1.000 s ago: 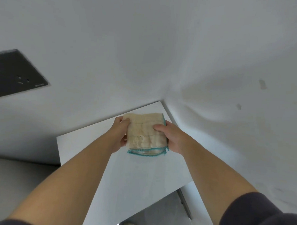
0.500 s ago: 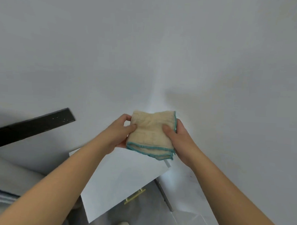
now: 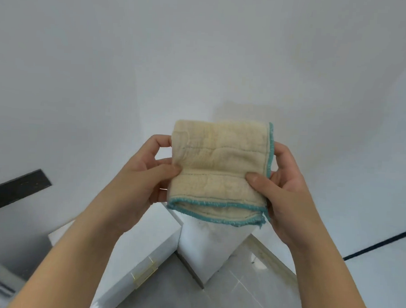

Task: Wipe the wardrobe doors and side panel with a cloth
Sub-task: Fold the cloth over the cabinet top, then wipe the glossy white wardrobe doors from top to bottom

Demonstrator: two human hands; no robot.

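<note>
Both hands, left and right, pinch our folded cloth by its side edges, held up clear of the wardrobe below; step: readying the cloth; next, we judge, press it flat to a door.

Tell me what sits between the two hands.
The folded cloth spans the gap in the head view: the left hand pinches its left edge, the right hand its right edge.
</note>
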